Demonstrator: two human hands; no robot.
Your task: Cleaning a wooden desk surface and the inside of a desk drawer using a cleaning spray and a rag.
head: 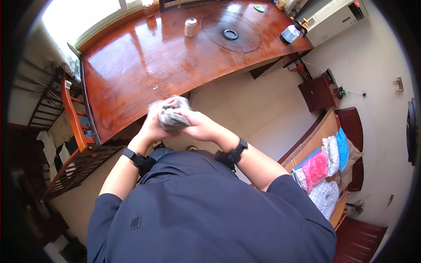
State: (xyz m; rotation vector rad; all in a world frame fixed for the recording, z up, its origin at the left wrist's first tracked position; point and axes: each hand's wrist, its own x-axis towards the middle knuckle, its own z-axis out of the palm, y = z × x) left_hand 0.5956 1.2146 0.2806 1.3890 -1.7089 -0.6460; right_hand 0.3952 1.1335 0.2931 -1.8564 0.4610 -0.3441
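A bunched grey cloth (173, 119) is held between both hands, at the near edge of a glossy reddish-brown wooden table (125, 82). My left hand (156, 121) grips it from the left, its fingers partly hidden and slightly blurred. On the other side, my right hand (199, 125) is closed on the cloth with the thumb on top. Farther back on the table stand a drink can (190, 27) and a round wire fan grille (231, 34) lying flat. A spray bottle (291, 34) with an orange and black top stands near the table's right end.
A green lid-like object (259, 8) lies at the table's back. Left of the table is a wooden chair (74, 118). Folded cloths and clothes (315, 167) are piled on cardboard at the right. A small reddish-brown cabinet (318, 93) stands by the wall.
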